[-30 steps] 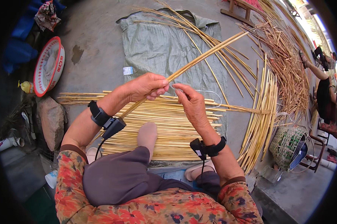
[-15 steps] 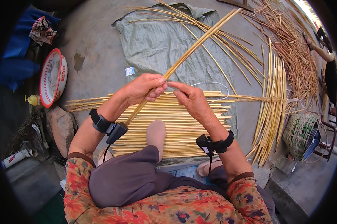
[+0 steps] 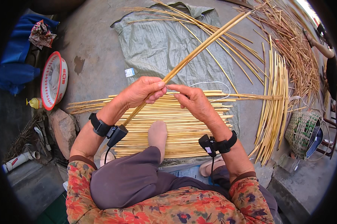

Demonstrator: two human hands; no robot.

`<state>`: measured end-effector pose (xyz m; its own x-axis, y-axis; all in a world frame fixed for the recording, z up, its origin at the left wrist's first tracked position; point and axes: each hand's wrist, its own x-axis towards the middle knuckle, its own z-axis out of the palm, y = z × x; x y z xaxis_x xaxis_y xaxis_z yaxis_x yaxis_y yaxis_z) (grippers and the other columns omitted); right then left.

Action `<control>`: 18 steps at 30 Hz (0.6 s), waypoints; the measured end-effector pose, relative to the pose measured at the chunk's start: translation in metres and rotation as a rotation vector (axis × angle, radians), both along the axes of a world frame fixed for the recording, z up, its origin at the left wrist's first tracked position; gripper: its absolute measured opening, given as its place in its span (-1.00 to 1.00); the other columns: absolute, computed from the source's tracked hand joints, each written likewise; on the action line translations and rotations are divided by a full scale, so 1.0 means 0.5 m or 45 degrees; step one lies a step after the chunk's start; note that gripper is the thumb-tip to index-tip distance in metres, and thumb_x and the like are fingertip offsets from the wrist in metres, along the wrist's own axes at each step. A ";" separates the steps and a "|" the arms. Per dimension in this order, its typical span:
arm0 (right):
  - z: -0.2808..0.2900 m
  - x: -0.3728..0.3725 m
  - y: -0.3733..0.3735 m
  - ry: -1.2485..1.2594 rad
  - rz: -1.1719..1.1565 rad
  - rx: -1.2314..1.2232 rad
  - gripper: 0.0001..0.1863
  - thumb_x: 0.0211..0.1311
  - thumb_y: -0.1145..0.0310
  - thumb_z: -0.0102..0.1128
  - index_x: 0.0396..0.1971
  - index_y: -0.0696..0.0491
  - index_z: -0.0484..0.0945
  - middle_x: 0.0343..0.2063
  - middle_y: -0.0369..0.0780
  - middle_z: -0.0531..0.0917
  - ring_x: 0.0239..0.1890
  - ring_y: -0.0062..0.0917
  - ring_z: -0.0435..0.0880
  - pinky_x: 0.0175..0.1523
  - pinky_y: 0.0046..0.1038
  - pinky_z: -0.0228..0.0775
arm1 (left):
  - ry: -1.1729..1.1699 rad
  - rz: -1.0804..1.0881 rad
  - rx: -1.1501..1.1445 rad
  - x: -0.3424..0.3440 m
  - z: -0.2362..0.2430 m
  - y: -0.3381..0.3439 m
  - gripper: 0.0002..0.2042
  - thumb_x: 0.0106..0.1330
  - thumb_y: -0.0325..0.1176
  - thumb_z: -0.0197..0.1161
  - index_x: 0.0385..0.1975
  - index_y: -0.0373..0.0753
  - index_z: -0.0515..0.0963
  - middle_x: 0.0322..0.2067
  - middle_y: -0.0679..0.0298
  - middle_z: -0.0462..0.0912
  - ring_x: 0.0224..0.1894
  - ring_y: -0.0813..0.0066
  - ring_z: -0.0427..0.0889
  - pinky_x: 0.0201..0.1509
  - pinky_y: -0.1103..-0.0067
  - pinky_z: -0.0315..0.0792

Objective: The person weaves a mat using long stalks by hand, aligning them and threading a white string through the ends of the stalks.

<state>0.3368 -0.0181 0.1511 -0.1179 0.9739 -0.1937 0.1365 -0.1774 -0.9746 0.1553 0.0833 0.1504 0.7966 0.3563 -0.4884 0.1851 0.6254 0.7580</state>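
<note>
A few long stalks (image 3: 202, 46) are clasped in the left hand (image 3: 145, 91), slanted toward the upper right above a grey-green sheet (image 3: 168, 41); the right hand (image 3: 194, 101) is held narrow, its forefinger extended to the left fingertips; a white cord (image 3: 213, 82) is looped beside it, but whether the cord is pinched cannot be told; a stalk row (image 3: 191, 125) is laid below both hands.

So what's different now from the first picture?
The right hand has straightened one of its fingers toward the left hand; the far end of the held stalks has swung away from the body. The left hand still grips them; the laid-out stalks below stayed put.
</note>
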 end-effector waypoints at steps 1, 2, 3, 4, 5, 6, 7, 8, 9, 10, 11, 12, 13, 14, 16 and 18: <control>-0.001 0.000 0.000 0.001 0.001 0.000 -0.69 0.15 0.47 -0.01 -0.07 0.10 0.45 -0.75 -0.31 0.34 -0.67 -0.73 0.27 -0.53 -0.59 0.21 | 0.011 0.008 -0.004 0.000 0.001 -0.001 -0.75 0.33 -0.24 -0.04 -0.48 -0.28 0.42 -0.65 0.44 0.34 -0.70 0.78 0.19 -0.70 0.81 0.11; -0.003 -0.001 0.000 0.022 0.000 -0.003 -0.69 0.15 0.47 -0.01 -0.07 0.10 0.45 -0.75 -0.32 0.33 -0.66 -0.73 0.27 -0.53 -0.60 0.21 | 0.012 0.010 -0.004 -0.001 0.000 -0.001 -0.75 0.33 -0.24 -0.04 -0.48 -0.28 0.42 -0.65 0.44 0.34 -0.70 0.78 0.19 -0.70 0.81 0.11; -0.005 -0.001 0.000 0.043 -0.003 -0.007 -0.68 0.15 0.47 0.00 -0.07 0.10 0.45 -0.75 -0.32 0.32 -0.66 -0.74 0.27 -0.53 -0.60 0.21 | 0.025 -0.002 0.032 -0.002 -0.001 -0.001 -0.75 0.33 -0.24 -0.04 -0.48 -0.28 0.42 -0.66 0.44 0.34 -0.70 0.78 0.19 -0.69 0.81 0.11; -0.004 -0.001 0.000 0.044 -0.001 -0.007 -0.68 0.15 0.47 0.00 -0.07 0.10 0.45 -0.75 -0.32 0.32 -0.66 -0.74 0.27 -0.53 -0.60 0.21 | 0.038 -0.014 0.068 -0.003 -0.001 -0.001 -0.75 0.33 -0.25 -0.04 -0.48 -0.28 0.42 -0.66 0.44 0.34 -0.70 0.79 0.20 -0.69 0.81 0.12; -0.003 -0.002 0.000 0.011 0.006 0.002 -0.69 0.15 0.47 -0.01 -0.07 0.10 0.45 -0.75 -0.31 0.33 -0.67 -0.73 0.28 -0.53 -0.60 0.22 | 0.038 -0.012 0.068 -0.003 0.001 -0.001 -0.75 0.33 -0.25 -0.04 -0.48 -0.28 0.42 -0.66 0.44 0.34 -0.70 0.79 0.20 -0.69 0.81 0.12; -0.002 -0.002 0.000 -0.022 0.013 0.011 -0.69 0.15 0.47 -0.01 -0.07 0.10 0.45 -0.76 -0.31 0.35 -0.67 -0.73 0.28 -0.52 -0.59 0.23 | 0.077 -0.011 0.103 -0.001 0.004 -0.002 -0.75 0.33 -0.25 -0.04 -0.48 -0.28 0.42 -0.66 0.45 0.34 -0.69 0.79 0.20 -0.69 0.81 0.12; -0.002 -0.003 0.000 -0.020 0.015 0.011 -0.69 0.15 0.47 -0.01 -0.07 0.10 0.45 -0.76 -0.31 0.35 -0.67 -0.73 0.28 -0.52 -0.59 0.23 | 0.116 -0.010 0.138 0.000 0.005 -0.004 -0.76 0.33 -0.26 -0.04 -0.48 -0.29 0.42 -0.66 0.45 0.34 -0.69 0.79 0.20 -0.69 0.81 0.11; -0.001 -0.004 -0.001 -0.032 -0.005 -0.011 -0.72 0.15 0.46 0.00 -0.11 0.12 0.46 -0.73 -0.28 0.39 -0.65 -0.70 0.32 -0.50 -0.58 0.25 | 0.117 -0.007 0.137 0.001 0.005 -0.005 -0.76 0.33 -0.26 -0.04 -0.48 -0.29 0.42 -0.66 0.45 0.34 -0.69 0.79 0.20 -0.69 0.81 0.11; 0.000 -0.004 -0.003 -0.046 -0.029 -0.034 -0.74 0.15 0.46 0.00 -0.14 0.13 0.47 -0.71 -0.25 0.43 -0.64 -0.67 0.36 -0.48 -0.58 0.27 | 0.139 -0.007 0.188 0.003 0.005 -0.007 -0.76 0.32 -0.26 -0.03 -0.47 -0.29 0.44 -0.66 0.46 0.34 -0.69 0.79 0.20 -0.68 0.81 0.11; -0.002 -0.007 -0.006 -0.047 -0.028 -0.035 -0.74 0.15 0.46 0.00 -0.14 0.13 0.47 -0.71 -0.25 0.43 -0.64 -0.67 0.36 -0.48 -0.58 0.27 | 0.161 -0.006 0.239 0.004 0.006 -0.009 -0.76 0.31 -0.26 -0.02 -0.47 -0.29 0.45 -0.67 0.46 0.33 -0.69 0.79 0.20 -0.67 0.82 0.10; -0.007 -0.011 -0.010 -0.051 -0.075 0.021 -0.77 0.15 0.46 0.00 -0.18 0.14 0.48 -0.66 -0.22 0.48 -0.60 -0.63 0.40 -0.44 -0.56 0.28 | 0.160 -0.006 0.238 0.006 0.006 -0.011 -0.76 0.31 -0.26 -0.02 -0.47 -0.29 0.45 -0.67 0.46 0.33 -0.69 0.79 0.20 -0.67 0.82 0.10; -0.010 -0.016 -0.013 -0.051 -0.117 0.078 -0.80 0.15 0.46 0.01 -0.23 0.15 0.49 -0.61 -0.18 0.53 -0.56 -0.58 0.45 -0.40 -0.55 0.30 | 0.163 -0.024 0.297 0.005 0.008 -0.014 -0.77 0.31 -0.27 0.00 -0.47 -0.30 0.46 -0.67 0.47 0.33 -0.68 0.79 0.20 -0.66 0.82 0.09; -0.009 -0.017 -0.014 -0.049 -0.113 0.078 -0.80 0.15 0.46 0.01 -0.23 0.15 0.49 -0.61 -0.18 0.53 -0.56 -0.58 0.45 -0.40 -0.55 0.30 | 0.166 -0.041 0.356 0.004 0.010 -0.016 -0.77 0.30 -0.27 0.01 -0.46 -0.30 0.48 -0.68 0.47 0.33 -0.68 0.79 0.19 -0.66 0.82 0.08; -0.008 -0.019 -0.016 -0.046 -0.139 0.070 -0.82 0.15 0.46 0.01 -0.26 0.16 0.48 -0.56 -0.17 0.54 -0.53 -0.56 0.47 -0.38 -0.54 0.31 | 0.168 -0.038 0.356 0.005 0.010 -0.017 -0.77 0.30 -0.27 0.01 -0.46 -0.30 0.48 -0.68 0.47 0.33 -0.68 0.79 0.19 -0.66 0.82 0.08; -0.009 -0.023 -0.021 -0.045 -0.162 0.062 -0.84 0.15 0.46 0.02 -0.28 0.16 0.48 -0.52 -0.15 0.56 -0.49 -0.53 0.49 -0.35 -0.53 0.31 | 0.191 -0.072 0.442 0.006 0.012 -0.018 -0.77 0.29 -0.28 0.03 -0.47 -0.30 0.49 -0.69 0.47 0.33 -0.67 0.79 0.20 -0.65 0.81 0.07; -0.022 -0.031 -0.027 -0.048 -0.207 0.171 -0.84 0.19 0.46 0.00 -0.26 0.14 0.50 -0.61 -0.37 0.43 -0.60 -0.78 0.30 -0.50 -0.70 0.19 | 0.179 -0.085 0.452 0.003 0.013 -0.018 -0.78 0.29 -0.28 0.03 -0.47 -0.30 0.50 -0.69 0.47 0.33 -0.67 0.79 0.20 -0.65 0.81 0.07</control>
